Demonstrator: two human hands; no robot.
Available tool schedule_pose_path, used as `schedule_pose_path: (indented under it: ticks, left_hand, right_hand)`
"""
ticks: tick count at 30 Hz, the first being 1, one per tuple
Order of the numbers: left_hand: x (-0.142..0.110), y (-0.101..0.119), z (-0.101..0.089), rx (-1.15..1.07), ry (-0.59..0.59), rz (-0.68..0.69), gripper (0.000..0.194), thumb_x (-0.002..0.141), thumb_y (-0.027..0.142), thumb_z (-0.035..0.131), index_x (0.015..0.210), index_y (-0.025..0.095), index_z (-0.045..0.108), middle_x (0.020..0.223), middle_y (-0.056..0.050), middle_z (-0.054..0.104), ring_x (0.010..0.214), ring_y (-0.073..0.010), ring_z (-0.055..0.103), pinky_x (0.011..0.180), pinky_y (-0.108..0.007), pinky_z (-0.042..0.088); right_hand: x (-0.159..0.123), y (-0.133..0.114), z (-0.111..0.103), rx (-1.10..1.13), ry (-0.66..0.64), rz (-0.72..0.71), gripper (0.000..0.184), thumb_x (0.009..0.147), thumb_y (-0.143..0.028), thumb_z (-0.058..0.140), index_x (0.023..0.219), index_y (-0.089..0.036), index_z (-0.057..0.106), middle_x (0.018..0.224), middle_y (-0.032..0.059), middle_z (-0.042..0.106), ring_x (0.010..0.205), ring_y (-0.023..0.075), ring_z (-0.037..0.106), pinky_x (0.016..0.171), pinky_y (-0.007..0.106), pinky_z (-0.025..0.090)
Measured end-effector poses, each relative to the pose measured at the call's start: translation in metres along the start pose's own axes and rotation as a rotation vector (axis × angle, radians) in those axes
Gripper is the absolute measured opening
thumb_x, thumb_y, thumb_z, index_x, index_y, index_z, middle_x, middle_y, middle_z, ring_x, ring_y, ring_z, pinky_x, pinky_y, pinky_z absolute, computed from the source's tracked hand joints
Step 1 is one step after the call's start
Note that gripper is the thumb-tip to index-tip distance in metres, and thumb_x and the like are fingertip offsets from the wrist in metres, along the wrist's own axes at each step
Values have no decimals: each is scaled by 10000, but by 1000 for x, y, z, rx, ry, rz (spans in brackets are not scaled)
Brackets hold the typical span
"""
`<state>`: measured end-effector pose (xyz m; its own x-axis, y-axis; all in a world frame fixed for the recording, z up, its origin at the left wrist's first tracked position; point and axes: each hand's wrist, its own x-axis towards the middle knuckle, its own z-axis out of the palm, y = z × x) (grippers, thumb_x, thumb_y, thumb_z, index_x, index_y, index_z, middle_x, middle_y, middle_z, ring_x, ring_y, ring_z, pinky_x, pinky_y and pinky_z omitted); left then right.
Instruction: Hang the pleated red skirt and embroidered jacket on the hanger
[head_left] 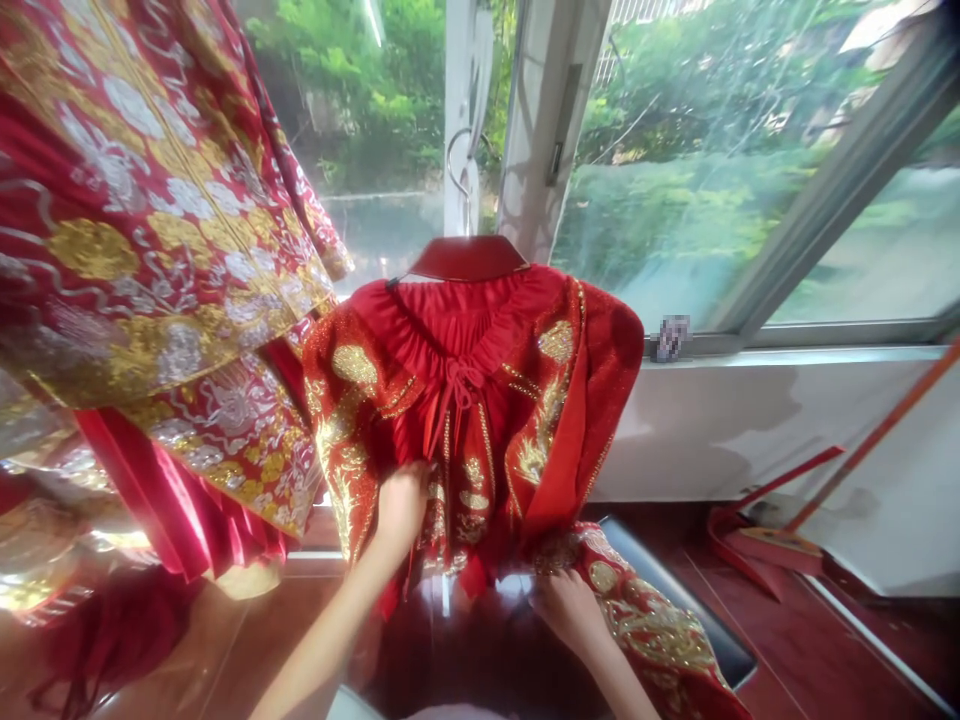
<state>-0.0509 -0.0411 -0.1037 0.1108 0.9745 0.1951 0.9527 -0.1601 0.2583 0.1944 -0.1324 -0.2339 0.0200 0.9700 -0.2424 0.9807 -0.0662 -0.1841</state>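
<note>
A red jacket with gold embroidery (559, 400) hangs in front of me on a hanger (459, 170), over a red gathered top (450, 345) tied with a thin bow (461, 385) at the neck. My left hand (403, 508) is closed on the jacket's front, on the left side, its fingertips partly hidden in the cloth. Lower right, my right hand (568, 603) has curled fingers at the upper end of a second red and gold embroidered garment (660, 620). That garment lies slanting over a black padded seat (731, 640). Exactly which fold the right fingers grip is blurred.
At the left hang large red garments with gold and silver embroidery (180, 240). Behind the jacket are a window (697, 190) and its white sill (795, 357). A long-handled red dustpan (780, 550) stands on the dark red tiled floor (697, 545) at the right.
</note>
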Motion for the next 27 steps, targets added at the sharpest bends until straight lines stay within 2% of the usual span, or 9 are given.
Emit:
schedule_pose_path:
  ticks: [2, 5, 9, 11, 14, 17, 21, 24, 27]
  left_hand:
    - [-19, -13, 12, 64, -157, -20, 255, 909, 143, 456, 942, 164, 708, 836, -122, 715, 771, -206, 687, 691, -281, 503]
    - [-33, -21, 10, 106, -250, 4, 192, 868, 142, 539, 781, 157, 709, 719, -113, 695, 700, -213, 692, 643, -277, 501]
    - [-17, -4, -39, 127, -272, 91, 310, 933, 347, 512, 796, 145, 702, 734, -122, 691, 732, -243, 695, 686, -327, 518]
    - [4, 16, -76, 79, -129, 261, 393, 951, 458, 450, 918, 156, 699, 834, -117, 703, 809, -243, 689, 756, -353, 528]
    - [41, 45, -123, 28, 358, 523, 473, 933, 356, 521, 1308, 67, 523, 1273, -207, 585, 1197, -277, 548, 999, -389, 451]
    - [69, 57, -145, 167, 480, 585, 520, 876, 249, 597, 1339, 39, 491, 1293, -210, 558, 1265, -327, 457, 1132, -509, 268]
    - [68, 39, -150, 223, 374, 621, 230, 909, 238, 543, 1088, 162, 665, 1001, -99, 651, 1068, -283, 536, 1000, -514, 324]
    - [49, 21, -147, 216, 308, 700, 190, 918, 236, 529, 1026, 226, 684, 898, -57, 643, 980, -253, 537, 878, -467, 330]
    - [33, 12, -138, 279, 286, 804, 224, 890, 166, 530, 1030, 242, 686, 952, -63, 645, 1000, -252, 531, 875, -458, 294]
  right_hand:
    - [-3, -15, -36, 127, -11, -132, 271, 865, -235, 529, 1033, -194, 737, 1077, 111, 706, 1054, 276, 651, 880, 335, 489]
    - [-14, -35, -103, 343, 80, -373, 307, 911, -323, 506, 1132, -243, 704, 1098, 69, 713, 1007, 230, 678, 855, 315, 523]
    - [-20, -62, -199, 519, 567, -790, 301, 939, -324, 495, 1160, -232, 678, 1221, 62, 663, 1119, 198, 632, 992, 358, 499]
    - [-9, -78, -239, 536, 811, -920, 318, 945, -272, 478, 1222, -244, 632, 1254, 50, 643, 1185, 188, 590, 1042, 380, 468]
    - [25, -101, -280, 487, 910, -973, 490, 954, -239, 417, 1444, -244, 403, 1389, 50, 543, 1293, 199, 497, 1099, 429, 398]
    - [60, -109, -296, 330, 877, -890, 591, 941, -202, 392, 1515, -187, 250, 1341, 76, 580, 1251, 228, 505, 1111, 489, 319]
    - [69, -93, -294, 201, 847, -752, 541, 946, -221, 426, 1478, -165, 348, 1038, 53, 717, 1022, 231, 558, 999, 471, 307]
    - [51, -83, -283, 132, 804, -818, 300, 965, -314, 466, 1195, -255, 649, 970, 15, 724, 932, 204, 535, 913, 428, 284]
    - [35, -84, -267, 43, 763, -948, 275, 955, -379, 515, 853, -233, 725, 1025, 1, 714, 999, 203, 525, 920, 429, 243]
